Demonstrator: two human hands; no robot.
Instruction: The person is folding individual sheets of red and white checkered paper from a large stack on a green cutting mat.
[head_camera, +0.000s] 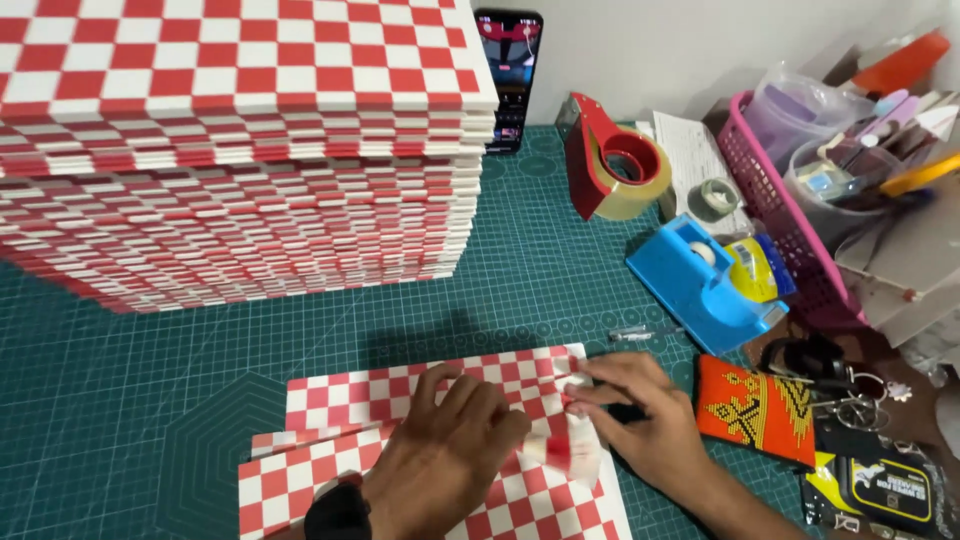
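L hand (450, 440) is flat, palm down, fingers spread, pressing on a red/white checkered sheet (400, 395) at the near edge of the green cutting mat (120, 400). Not clamped on anything, just holding it down. Dark watch/band on that wrist.
R hand (630, 410) is at the sheet's right edge, fingertips pinched together on a folded flap of the same checkered material (572, 452); the flap is blurred, can't tell its exact shape.
More checkered sheets overlap under/near the L hand, bottom centre.
Tall stack of checkered sheets (240, 150) at top left, well apart from both hands.
Phone (508, 80) stands behind the stack w/ screen lit.
Red tape dispenser (610, 160) and blue tape dispenser (700, 280) are to the right on the mat, pink basket (790, 240) beyond them.
Orange patterned pouch (755, 410) lies just beside the R hand.
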